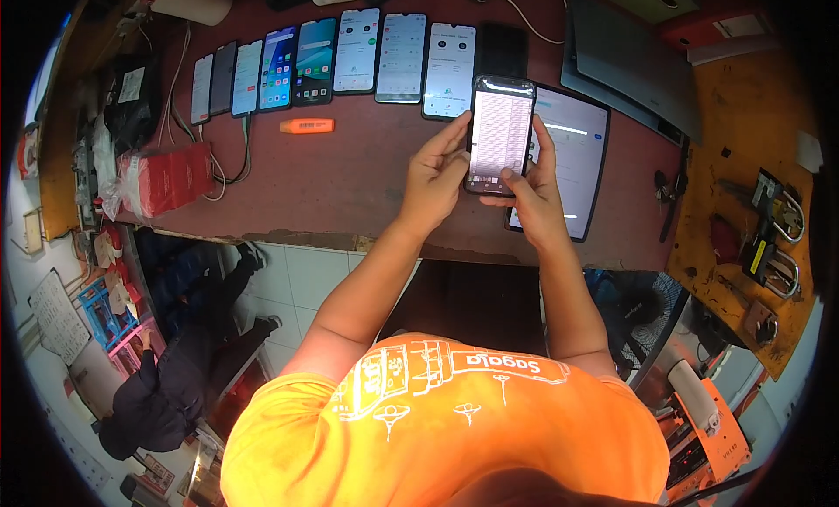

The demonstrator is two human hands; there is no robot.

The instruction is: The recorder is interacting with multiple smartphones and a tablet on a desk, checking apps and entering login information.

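Observation:
Both my hands hold a smartphone (503, 133) in a dark case, its lit screen full of small rows. My left hand (438, 172) grips its left edge. My right hand (539, 192) supports its lower right, with the thumb over the bottom of the screen. Beneath and to the right lies a tablet (577, 166) with a lit screen. Several phones stretch in a row to the left, among them a white-screened phone (449, 68) and a blue-screened phone (278, 68). An orange highlighter (307, 125) lies below that row.
A closed laptop (629, 68) rests at the back right of the dark red table (314, 192). At the left are a red box (167, 179) and charging cables (246, 153). Padlocks (783, 271) lie on the wooden surface at right. Another person (164, 389) in dark clothes is at lower left.

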